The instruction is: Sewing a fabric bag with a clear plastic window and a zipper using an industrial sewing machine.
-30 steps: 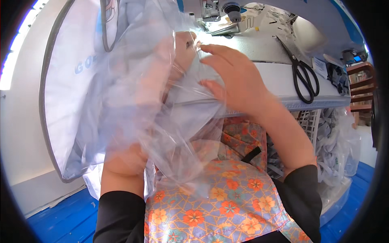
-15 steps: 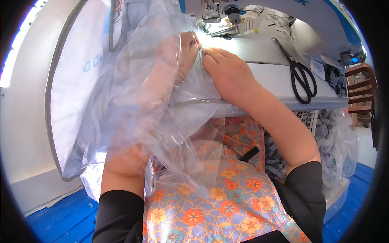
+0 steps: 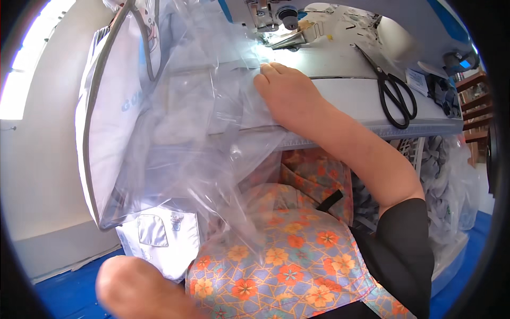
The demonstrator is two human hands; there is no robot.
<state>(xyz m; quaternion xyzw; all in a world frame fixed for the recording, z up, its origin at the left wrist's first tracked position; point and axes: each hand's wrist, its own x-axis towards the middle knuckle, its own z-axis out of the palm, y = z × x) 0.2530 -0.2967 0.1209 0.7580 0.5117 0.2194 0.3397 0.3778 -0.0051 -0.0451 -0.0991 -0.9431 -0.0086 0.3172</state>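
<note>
My right hand is closed, fingers pressed together on the edge of a clear plastic sheet, just in front of the lit needle area of a sewing machine. The sheet drapes from the table toward my lap, beside a white panel with grey edging. At the lower left my left hand is off the sheet, above the blue floor. It is blurred and its fingers cannot be made out. A metal folder-like attachment sits by the needle.
Black-handled scissors lie on the table to the right. A white printed piece with a pocket is low on the left. Grey strips fill a clear bag under the table's right end. A wooden chair stands beyond.
My left hand has let go of the plastic sheet and dropped to the lower left. My right hand stays by the needle area. The edged panel has shifted slightly, and the view has moved a little.
</note>
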